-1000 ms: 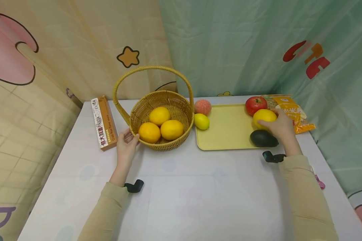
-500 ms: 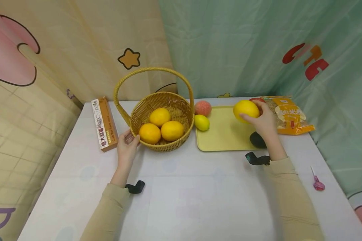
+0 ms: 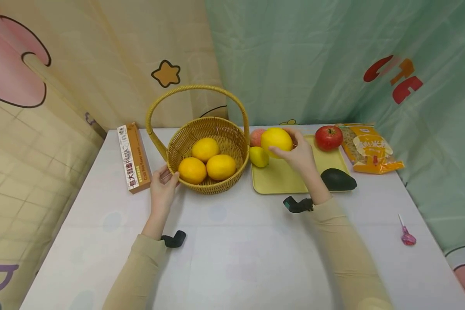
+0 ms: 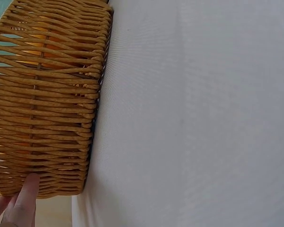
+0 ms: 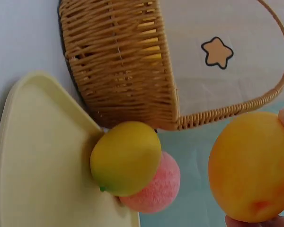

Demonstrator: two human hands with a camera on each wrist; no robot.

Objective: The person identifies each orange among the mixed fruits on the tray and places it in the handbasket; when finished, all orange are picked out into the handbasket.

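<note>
My right hand (image 3: 301, 155) grips a yellow mango (image 3: 276, 142) in the air over the left part of a pale yellow tray (image 3: 280, 183). In the right wrist view this mango (image 5: 251, 165) has an orange-red blush, with fingertips at its edge. My left hand (image 3: 163, 189) holds the left side of a wicker basket (image 3: 232, 183) with a tall handle. Several similar mangoes, such as the front mango (image 3: 221, 167), lie inside the basket. A lemon (image 5: 125, 158) and a pink peach (image 5: 156, 189) sit at the tray's left end, beside the basket.
On the tray's right side are a red apple (image 3: 328, 138) and a dark avocado (image 3: 338, 179). An orange grain bag (image 3: 372, 148) lies beyond it. A pasta box (image 3: 133, 159) stands left of the basket. A lollipop (image 3: 407, 237) lies near the right table edge.
My right hand has lifted the mango off the tray's right side and carried it left toward the basket. The apple and avocado have come back into full view. My left hand stays on the basket.
</note>
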